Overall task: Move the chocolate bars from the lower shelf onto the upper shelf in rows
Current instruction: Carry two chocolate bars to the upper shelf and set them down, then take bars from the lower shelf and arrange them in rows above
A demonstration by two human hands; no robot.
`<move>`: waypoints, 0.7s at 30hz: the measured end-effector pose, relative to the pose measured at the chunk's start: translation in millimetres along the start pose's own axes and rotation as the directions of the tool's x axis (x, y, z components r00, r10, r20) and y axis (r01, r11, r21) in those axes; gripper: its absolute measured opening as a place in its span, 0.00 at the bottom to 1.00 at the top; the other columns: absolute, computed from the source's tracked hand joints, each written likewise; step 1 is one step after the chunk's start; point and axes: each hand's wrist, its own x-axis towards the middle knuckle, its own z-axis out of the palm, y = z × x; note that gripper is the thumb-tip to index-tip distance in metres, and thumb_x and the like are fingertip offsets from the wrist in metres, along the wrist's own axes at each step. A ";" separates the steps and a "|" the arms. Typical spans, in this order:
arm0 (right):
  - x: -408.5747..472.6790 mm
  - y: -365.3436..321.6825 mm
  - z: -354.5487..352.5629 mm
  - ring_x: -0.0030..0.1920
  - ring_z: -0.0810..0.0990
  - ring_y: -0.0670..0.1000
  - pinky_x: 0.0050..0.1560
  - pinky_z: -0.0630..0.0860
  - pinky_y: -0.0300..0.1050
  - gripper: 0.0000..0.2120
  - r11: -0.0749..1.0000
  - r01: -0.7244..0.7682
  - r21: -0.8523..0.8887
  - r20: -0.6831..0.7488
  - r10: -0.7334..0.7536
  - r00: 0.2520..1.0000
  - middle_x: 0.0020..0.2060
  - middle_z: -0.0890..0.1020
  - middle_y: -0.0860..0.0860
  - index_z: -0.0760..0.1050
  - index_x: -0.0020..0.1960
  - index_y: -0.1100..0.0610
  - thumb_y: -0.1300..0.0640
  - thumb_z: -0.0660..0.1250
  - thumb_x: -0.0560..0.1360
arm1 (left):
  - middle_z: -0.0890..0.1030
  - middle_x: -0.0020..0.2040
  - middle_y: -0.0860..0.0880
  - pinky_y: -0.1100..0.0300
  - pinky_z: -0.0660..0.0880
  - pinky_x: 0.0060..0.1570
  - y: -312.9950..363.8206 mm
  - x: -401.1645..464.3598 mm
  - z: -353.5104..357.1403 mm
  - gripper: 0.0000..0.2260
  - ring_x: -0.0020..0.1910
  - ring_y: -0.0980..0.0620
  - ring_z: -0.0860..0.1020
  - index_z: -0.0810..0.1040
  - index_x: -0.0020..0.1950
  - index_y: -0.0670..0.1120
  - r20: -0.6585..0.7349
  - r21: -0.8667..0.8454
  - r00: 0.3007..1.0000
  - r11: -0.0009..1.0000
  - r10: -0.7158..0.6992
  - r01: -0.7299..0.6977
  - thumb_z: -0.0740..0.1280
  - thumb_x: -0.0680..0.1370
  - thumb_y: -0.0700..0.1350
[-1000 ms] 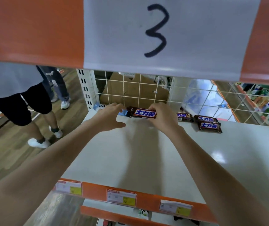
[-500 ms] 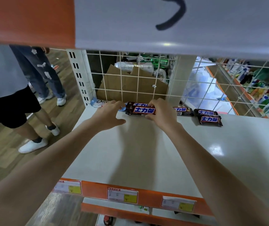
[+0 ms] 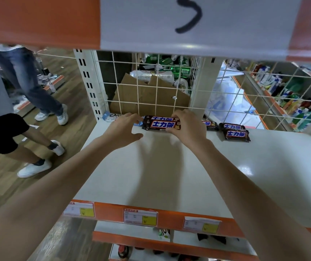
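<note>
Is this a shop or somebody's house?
Most likely a shop. The white shelf has price tags along its orange front edge, wrapped chocolate bars lie at the back, and more stocked shelves show through the wire grid.

We're in a retail shop aisle. Evidence: white metal gondola shelf point(image 3: 226, 176) with an orange front edge strip point(image 3: 171, 217) carrying paper price tags point(image 3: 140, 217). Slotted upright point(image 3: 88, 85) and wire grid back panel point(image 3: 150, 91), standard store racking. Branded chocolate bars point(image 3: 163, 124) stocked at the back of the shelf. Through the grid we see a cardboard box point(image 3: 150, 98), drink cans point(image 3: 169, 70) and, at right, another orange-edged rack point(image 3: 290, 102) packed with colourful packaged goods. Handwritten number sign point(image 3: 188, 21) on the shelf above. Wood-look floor point(image 3: 4, 185), other people standing in the aisle.
</note>
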 end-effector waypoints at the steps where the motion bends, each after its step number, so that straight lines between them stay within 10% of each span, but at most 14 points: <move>1: -4.7 1.6 -3.6 0.52 0.74 0.50 0.40 0.67 0.43 0.19 1.000 -0.003 0.004 -0.010 0.003 1.000 0.51 0.75 0.49 0.74 0.58 0.52 0.44 0.70 0.71 | 0.74 0.63 0.46 0.59 0.72 0.52 2.4 -1.2 1.7 0.23 0.58 0.48 0.74 0.70 0.65 0.47 0.003 0.004 1.000 1.000 0.010 -0.010 0.72 0.72 0.47; 21: -149.3 19.5 -75.9 0.49 0.74 0.46 0.46 0.68 0.41 0.09 0.997 -0.003 0.080 -0.011 0.004 1.000 0.49 0.77 0.44 0.74 0.55 0.48 0.56 0.63 0.75 | 0.78 0.55 0.49 0.62 0.70 0.48 105.0 -98.4 30.4 0.16 0.48 0.54 0.73 0.75 0.60 0.47 -0.082 -0.068 0.983 0.983 0.164 -0.170 0.70 0.73 0.45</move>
